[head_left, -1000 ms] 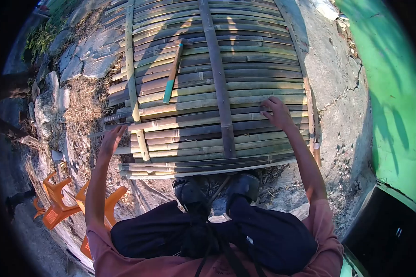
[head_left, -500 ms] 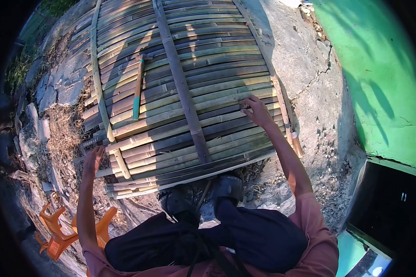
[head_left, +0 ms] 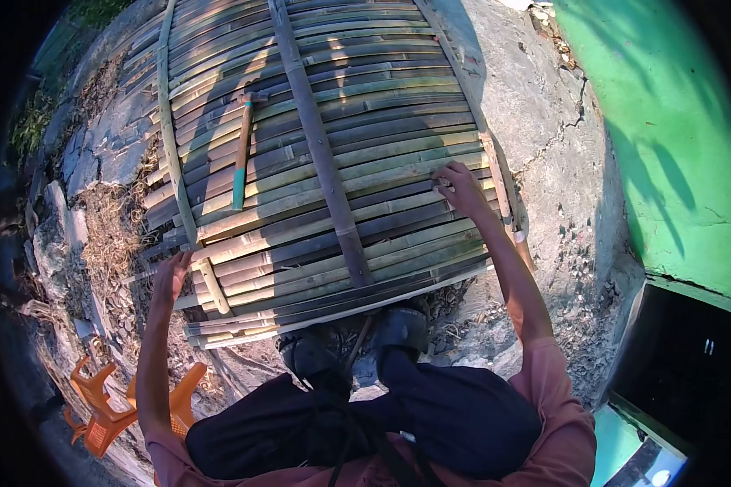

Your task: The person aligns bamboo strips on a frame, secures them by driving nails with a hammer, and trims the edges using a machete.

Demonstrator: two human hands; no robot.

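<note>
A panel of split bamboo slats [head_left: 398,150] lies on the ground before me, crossed lengthwise by bamboo poles [head_left: 310,122]. My left hand [head_left: 170,277] is at the panel's left edge, its fingers closed at the end of a pale bamboo slat [head_left: 256,237]. Toward the right edge, my right hand [head_left: 460,190] rests over the slats with bent fingers and thumb, apparently pinching the same slat; its fingertips are partly hidden. A hammer [head_left: 244,146] with a wooden shaft and green grip lies on the panel, touched by neither hand.
An orange plastic chair [head_left: 105,418] stands at lower left. Rough, cracked concrete [head_left: 552,162] borders the panel on the right, beside a green wall [head_left: 666,105]. Broken stone and dry debris [head_left: 110,235] lie on the left. My dark shoes [head_left: 400,331] are at the panel's near edge.
My left hand has shifted slightly right and up, closer over the slat's end. My right hand has moved a little right, its fingers more bent. The hammer stays in place.
</note>
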